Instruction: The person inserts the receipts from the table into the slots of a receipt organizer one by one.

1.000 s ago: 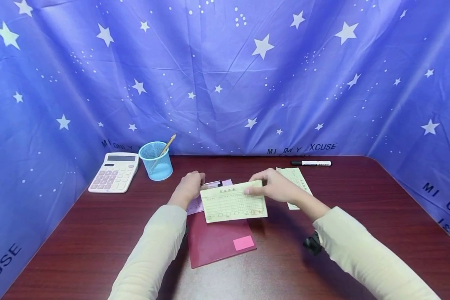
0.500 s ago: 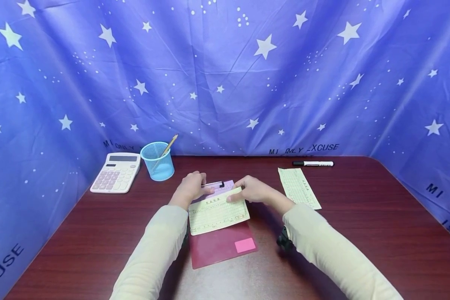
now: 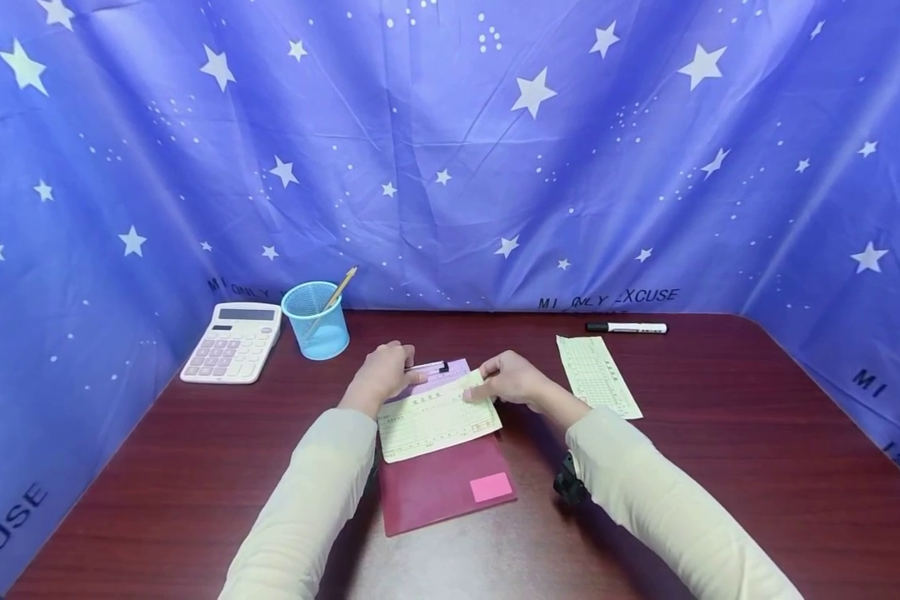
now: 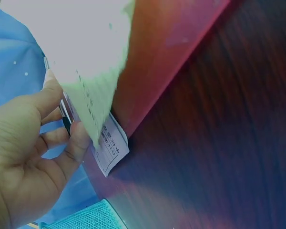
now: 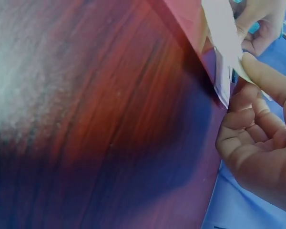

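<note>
A dark red clipboard [image 3: 431, 500] with a pink label lies on the table, a purple printed slip [image 3: 453, 371] beneath its metal clip [image 3: 424, 367]. My left hand [image 3: 381, 377] grips the clip end, thumb toward the slips and fingers bent at the clip. Between thumb and fingers my right hand [image 3: 516, 382] pinches the upper right part of a pale green printed form [image 3: 427, 429]. This form lies tilted over the board, its top edge overlapping the purple slip just below the clip. In the left wrist view the form [image 4: 93, 71] hangs close beside the left thumb.
A second pale green form [image 3: 602, 379] lies to the right, with a black-and-white marker [image 3: 626, 327] behind it. At the back left stand a blue mesh pen cup [image 3: 318, 329] holding a pencil [image 3: 341, 287], and a white calculator [image 3: 232, 343]. A starry blue curtain [image 3: 450, 150] borders the table.
My right hand has carried the green form leftward over the clipboard, then slightly up toward the clip. The left hand stays at the clip, its thumb now showing over the purple slip.
</note>
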`<state>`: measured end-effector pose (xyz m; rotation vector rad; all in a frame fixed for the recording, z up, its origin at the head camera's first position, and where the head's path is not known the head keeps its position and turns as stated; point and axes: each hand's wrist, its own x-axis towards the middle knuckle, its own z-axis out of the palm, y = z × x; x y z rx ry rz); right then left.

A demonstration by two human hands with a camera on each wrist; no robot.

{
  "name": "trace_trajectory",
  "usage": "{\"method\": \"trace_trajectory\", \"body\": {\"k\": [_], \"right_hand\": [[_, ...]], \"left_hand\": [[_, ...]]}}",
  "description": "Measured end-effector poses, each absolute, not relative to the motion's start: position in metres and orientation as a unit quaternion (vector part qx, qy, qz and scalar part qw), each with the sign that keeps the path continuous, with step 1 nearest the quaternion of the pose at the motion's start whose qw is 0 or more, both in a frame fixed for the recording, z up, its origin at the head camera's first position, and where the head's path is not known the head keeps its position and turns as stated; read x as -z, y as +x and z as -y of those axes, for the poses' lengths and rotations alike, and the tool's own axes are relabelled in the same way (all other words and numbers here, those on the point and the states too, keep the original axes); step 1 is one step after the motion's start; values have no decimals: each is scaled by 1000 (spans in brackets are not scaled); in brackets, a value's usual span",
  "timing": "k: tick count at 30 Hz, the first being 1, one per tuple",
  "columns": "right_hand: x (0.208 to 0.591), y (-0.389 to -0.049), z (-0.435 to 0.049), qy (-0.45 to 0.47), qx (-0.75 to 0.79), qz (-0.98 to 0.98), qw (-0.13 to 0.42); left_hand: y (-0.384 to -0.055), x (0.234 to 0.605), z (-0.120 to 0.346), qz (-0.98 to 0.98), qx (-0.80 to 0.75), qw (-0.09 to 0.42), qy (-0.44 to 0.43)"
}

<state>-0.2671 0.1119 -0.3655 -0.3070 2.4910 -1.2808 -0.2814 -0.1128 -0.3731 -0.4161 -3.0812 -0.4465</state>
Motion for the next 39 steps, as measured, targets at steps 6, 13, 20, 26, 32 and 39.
{"method": "trace_trajectory", "body": {"k": [6, 13, 20, 26, 32, 39], "right_hand": [[369, -267, -98, -109, 409, -897, 126], [373, -266, -79, -92, 386, -911, 109], [379, -266, -72, -81, 372, -920, 90], [383, -267, -74, -63, 398, -913, 71], [383, -267, -75, -48, 410, -908, 72], [382, -272, -75, -51, 382, -918, 90]], "left_hand": [[-283, 372, 116, 980, 140, 4, -138], [-284, 374, 114, 980, 151, -14, -127], [-282, 373, 114, 978, 166, -8, -129], [-282, 370, 115, 975, 182, -10, -130], [-284, 371, 115, 976, 176, -17, -130], [-282, 369, 115, 976, 170, -14, -136]]}}
